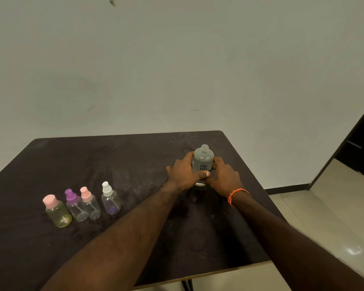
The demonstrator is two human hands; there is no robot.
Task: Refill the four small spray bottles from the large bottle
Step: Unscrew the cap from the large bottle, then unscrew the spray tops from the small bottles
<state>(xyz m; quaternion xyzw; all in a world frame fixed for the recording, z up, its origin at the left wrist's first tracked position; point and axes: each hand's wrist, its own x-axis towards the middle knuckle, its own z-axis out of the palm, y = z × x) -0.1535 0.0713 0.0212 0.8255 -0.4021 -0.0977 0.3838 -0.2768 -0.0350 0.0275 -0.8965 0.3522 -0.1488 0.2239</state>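
Observation:
The large bottle (203, 158), clear with a "re-nu" label and an uncapped threaded neck, stands upright at the table's far right. My left hand (184, 174) grips its left side, thumb across the front. My right hand (222, 178) grips its right side; an orange band circles that wrist. Several small spray bottles stand in a row at the left: a yellowish one with a pink cap (57, 211), one with a purple sprayer (75, 205), one with a pink sprayer (90, 204) and one with a white sprayer (110, 199). All look nearly empty with sprayers on.
The dark table (122, 164) shows smears and damp marks. A white object (200, 183) peeks out under my hands at the bottle's base. The table's right edge borders a light tiled floor (315, 217); a dark doorway (359, 143) is at far right.

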